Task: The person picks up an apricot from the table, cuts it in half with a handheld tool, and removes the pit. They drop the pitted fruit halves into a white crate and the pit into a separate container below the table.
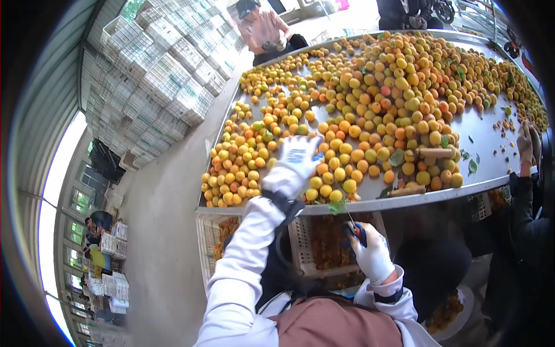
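Observation:
My left hand [298,156], in a white glove with blue on the fingers, reaches over the near side of a metal sorting table [474,136]. Its fingers are stretched out among apricots [248,151], and nothing shows in its grasp. Below the table's front edge, my right hand [374,254], also gloved, is closed around a small knife [351,224]. The knife's thin blade points up towards a green leaf [337,207] at the table edge. Yellow-orange apricots lie loose in front of both hands, heaped higher towards the right.
Crates [321,243] holding dark orange pieces stand under the table. Two wooden-handled tools [435,153] lie among the fruit. A co-worker's hand [525,141] is at the right edge; another person [266,32] sits beyond the table. Stacked white crates [156,75] rise at left.

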